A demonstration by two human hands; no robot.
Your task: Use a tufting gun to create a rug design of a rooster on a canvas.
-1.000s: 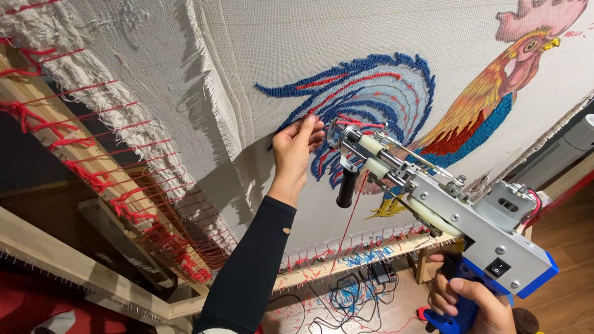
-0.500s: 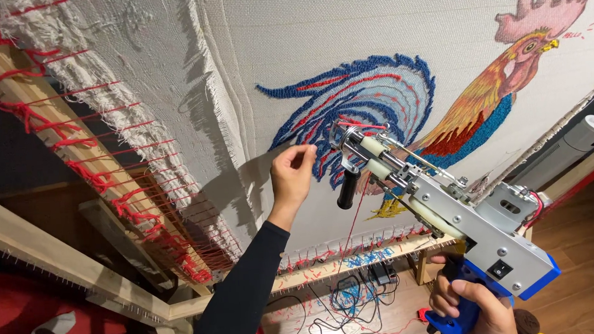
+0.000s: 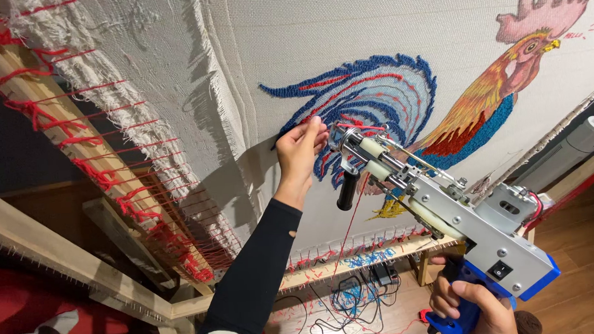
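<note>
Pinching red yarn (image 3: pixel 346 229) beside tufting gun (image 3: pixel 448 213).

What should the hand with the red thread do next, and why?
Probably draw the red yarn taut toward the tufting gun's tip. The left hand pinches it at the cloth beside the tip, while the right hand holds the blue grip and yarn hangs slack below.

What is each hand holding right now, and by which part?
The right hand grips the silver and blue tufting gun by its blue handle; the left hand pinches a thin red yarn strand near the gun's tip.
</note>
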